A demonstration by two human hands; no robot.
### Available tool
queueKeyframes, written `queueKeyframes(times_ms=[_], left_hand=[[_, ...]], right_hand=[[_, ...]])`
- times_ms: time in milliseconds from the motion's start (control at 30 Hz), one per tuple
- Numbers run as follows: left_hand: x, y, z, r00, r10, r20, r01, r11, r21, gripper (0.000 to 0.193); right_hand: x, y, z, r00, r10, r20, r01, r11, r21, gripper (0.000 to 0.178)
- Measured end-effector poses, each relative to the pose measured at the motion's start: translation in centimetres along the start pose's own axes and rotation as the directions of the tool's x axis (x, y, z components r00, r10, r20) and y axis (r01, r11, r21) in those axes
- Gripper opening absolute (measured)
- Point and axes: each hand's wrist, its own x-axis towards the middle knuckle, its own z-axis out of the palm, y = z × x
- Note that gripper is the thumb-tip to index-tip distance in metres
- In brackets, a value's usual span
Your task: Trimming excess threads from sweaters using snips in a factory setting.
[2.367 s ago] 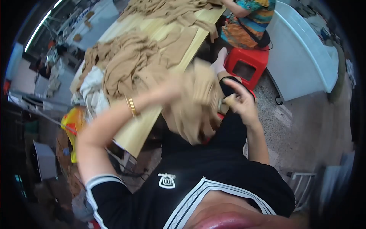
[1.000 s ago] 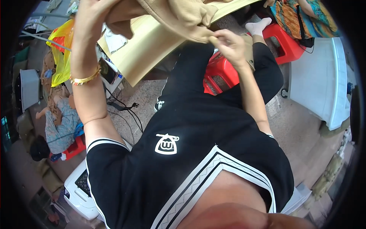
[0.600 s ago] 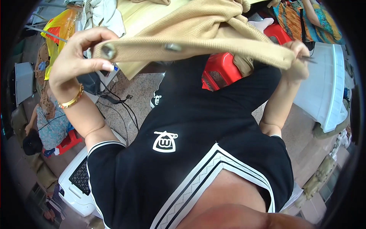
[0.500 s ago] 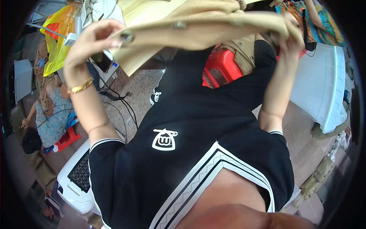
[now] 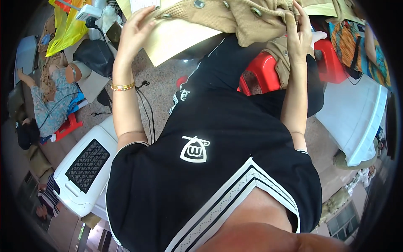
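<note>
A tan ribbed-knit cardigan (image 5: 239,19) with several large buttons lies at the top of the view, over a pale yellow sheet (image 5: 180,40). Its button band stretches between my two hands. At the band's left end, my left hand (image 5: 136,31) has its thumb and fingers closed around the knit edge near a button. My right hand (image 5: 299,35) grips the right end between thumb and fingers. Part of the cardigan sags over the near edge. The far part is cut off by the picture's top.
Under the work surface stand a red plastic stool (image 5: 268,75) with tan knitwear on it and another red stool (image 5: 329,63). A white plastic bin (image 5: 357,113) is at right, a white appliance (image 5: 88,159) at left. A yellow bag (image 5: 63,31) hangs upper left; co-workers sit both sides.
Both hands have moved up and away from me. The cardigan, held stretched in the air before, has come down onto the yellow sheet and now hangs in looser folds.
</note>
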Motion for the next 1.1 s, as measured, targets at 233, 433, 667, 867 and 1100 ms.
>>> queueKeyframes(times_ms=[233, 433, 667, 867, 1100], left_hand=[[0.3, 0.8, 1.4, 0.993, -0.088, 0.084, 0.095, 0.992, -0.079, 0.038], [-0.3, 5.3, 0.3, 0.979, -0.065, 0.194, 0.195, 0.590, -0.783, 0.033], [-0.5, 9.6, 1.8, 0.983, -0.054, 0.176, 0.169, 0.639, -0.750, 0.031], [-0.6, 11.2, 2.6, 0.987, -0.031, 0.155, 0.127, 0.738, -0.663, 0.030], [-0.4, 11.7, 3.6, 0.987, -0.017, 0.157, 0.117, 0.748, -0.654, 0.028]], right_hand=[[0.8, 1.1, -0.6, 0.986, -0.123, -0.113, 0.090, 0.962, -0.258, 0.040], [3.1, -2.8, 0.8, 0.990, -0.136, -0.027, 0.092, 0.791, -0.604, 0.035], [1.4, -5.7, 8.7, 0.650, -0.746, 0.148, 0.734, 0.666, 0.133, 0.027], [-1.4, -9.4, 8.1, 0.838, -0.403, 0.367, 0.488, 0.854, -0.178, 0.018], [0.2, -6.8, 8.2, 0.582, -0.751, 0.311, 0.808, 0.578, -0.113, 0.037]])
